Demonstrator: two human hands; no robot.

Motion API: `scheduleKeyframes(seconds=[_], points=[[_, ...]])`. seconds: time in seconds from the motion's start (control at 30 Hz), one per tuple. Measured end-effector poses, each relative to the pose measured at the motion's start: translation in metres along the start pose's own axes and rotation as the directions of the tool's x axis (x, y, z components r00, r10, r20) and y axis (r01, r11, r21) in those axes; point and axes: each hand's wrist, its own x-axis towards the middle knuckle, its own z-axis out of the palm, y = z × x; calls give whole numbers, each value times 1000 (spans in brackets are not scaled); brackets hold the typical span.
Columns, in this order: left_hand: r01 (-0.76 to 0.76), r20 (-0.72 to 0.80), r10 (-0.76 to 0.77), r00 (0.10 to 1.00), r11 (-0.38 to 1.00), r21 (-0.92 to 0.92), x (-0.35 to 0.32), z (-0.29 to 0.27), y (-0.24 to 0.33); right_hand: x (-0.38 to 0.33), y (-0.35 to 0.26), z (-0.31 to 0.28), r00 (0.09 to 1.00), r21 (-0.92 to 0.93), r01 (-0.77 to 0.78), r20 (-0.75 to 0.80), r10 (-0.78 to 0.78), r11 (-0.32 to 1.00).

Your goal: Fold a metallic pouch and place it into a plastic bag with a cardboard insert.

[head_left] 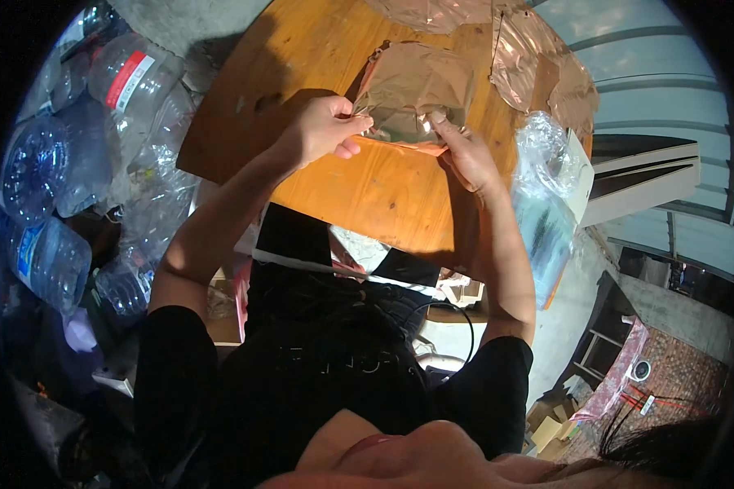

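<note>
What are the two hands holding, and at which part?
Both hold the shiny brown foil bag at its lower edge: left hand pinches the lower-left corner, right hand grips the lower-right.

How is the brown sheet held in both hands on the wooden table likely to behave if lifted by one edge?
The brown sheet looks thin and creased, so it would probably flop and bend rather than stay flat. It seems light for its size. The left hand and right hand pinch it at its near edge, suggesting it folds easily.
</note>
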Motion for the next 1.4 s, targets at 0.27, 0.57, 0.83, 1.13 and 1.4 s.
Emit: scheduleKeyframes(seconds=[0.27,0.57,0.83,1.13,1.4], points=[[-1,6,1,1000,999,-43,1,1,-1,-14,-18,13,982,-269,149,-71,-174,952],[-71,-20,71,997,997,9,-7,0,-2,-25,29,27,914,-81,175,-358,-193,981],[-471,133,906,403,81,878,-14,21,21,-36,25,32,923,-116,137,-345,-170,984],[-599,547,574,610,-118,792,18,24,9,-38,31,33,925,-114,183,-316,-210,977],[-542,531,438,726,-112,833,5,35,-3,-45,23,38,923,-70,125,-358,-142,990]])
